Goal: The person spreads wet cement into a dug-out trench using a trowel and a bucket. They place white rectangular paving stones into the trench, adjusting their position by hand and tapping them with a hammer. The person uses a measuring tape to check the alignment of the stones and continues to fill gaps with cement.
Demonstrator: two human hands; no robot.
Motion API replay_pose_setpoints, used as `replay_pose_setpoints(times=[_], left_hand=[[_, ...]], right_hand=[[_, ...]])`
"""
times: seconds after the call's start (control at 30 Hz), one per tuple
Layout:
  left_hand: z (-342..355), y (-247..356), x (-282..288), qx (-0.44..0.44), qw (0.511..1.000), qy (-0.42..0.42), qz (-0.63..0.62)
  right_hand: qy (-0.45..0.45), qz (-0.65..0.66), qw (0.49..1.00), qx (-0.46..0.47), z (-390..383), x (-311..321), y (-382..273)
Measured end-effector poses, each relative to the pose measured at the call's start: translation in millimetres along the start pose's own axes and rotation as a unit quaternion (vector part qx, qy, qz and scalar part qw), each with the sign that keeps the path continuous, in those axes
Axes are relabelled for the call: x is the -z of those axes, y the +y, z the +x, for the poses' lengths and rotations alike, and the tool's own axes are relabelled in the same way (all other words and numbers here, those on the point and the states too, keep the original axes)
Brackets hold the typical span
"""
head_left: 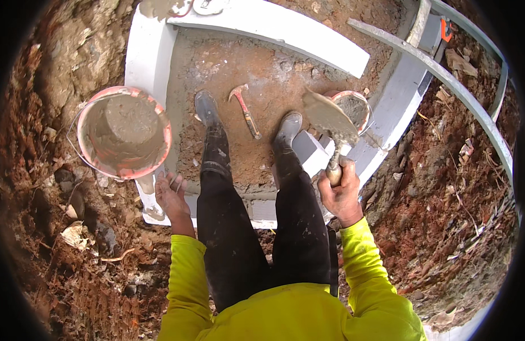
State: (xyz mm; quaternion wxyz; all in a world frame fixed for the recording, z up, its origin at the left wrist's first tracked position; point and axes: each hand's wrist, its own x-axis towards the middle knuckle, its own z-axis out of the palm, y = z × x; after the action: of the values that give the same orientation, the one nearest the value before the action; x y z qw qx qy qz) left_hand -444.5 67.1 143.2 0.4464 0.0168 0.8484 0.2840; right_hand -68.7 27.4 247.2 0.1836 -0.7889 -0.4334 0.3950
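My right hand is wrapped round the handle of a trowel whose blade is coated with wet grey mortar. The blade points forward and partly covers a small orange bucket with mortar in it. Low on the left, my left hand is empty, its fingers loosely bent and apart. It is beside the white block wall, just below a large orange bucket. Grey mortar lines that bucket and lies in its bottom.
A red-handled claw hammer lies on the dirt between my boots. White block walls frame this patch of ground. A loose white block is near my right boot. Curved grey metal bars cross the upper right, and rough soil slopes outside.
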Motion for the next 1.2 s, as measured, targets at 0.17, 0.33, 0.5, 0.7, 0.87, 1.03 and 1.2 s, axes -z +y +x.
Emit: replay_pose_setpoints(times=[0.17, 0.33, 0.5, 0.7, 0.87, 1.03, 1.2], left_hand=[[-21, -47, -91, -0.098, 0.964, -0.221, 0.106], [-26, -164, -243, -0.257, 0.791, -0.401, 0.383], [-75, -278, -404, -0.354, 0.668, -0.453, 0.473], [-112, -308, -466, -0.235, 0.731, -0.440, 0.465], [-208, -298, -390, -0.270, 0.776, -0.471, 0.319], [-193, -228, -329, -0.289, 0.778, -0.461, 0.314], [-154, -153, -263, -0.297, 0.806, -0.419, 0.293]], right_hand=[[-0.010, -0.220, 0.962, -0.161, -2, 23, 247], [-0.157, -0.324, 0.895, -0.263, 42, 49, 366], [-0.175, -0.380, 0.881, -0.222, 85, 66, 415], [-0.285, -0.340, 0.894, -0.053, 70, 24, 425], [-0.161, -0.275, 0.938, -0.135, 19, 48, 432], [-0.309, -0.096, 0.946, -0.019, 9, 4, 351], [-0.345, 0.121, 0.930, -0.025, 19, -36, 276]])
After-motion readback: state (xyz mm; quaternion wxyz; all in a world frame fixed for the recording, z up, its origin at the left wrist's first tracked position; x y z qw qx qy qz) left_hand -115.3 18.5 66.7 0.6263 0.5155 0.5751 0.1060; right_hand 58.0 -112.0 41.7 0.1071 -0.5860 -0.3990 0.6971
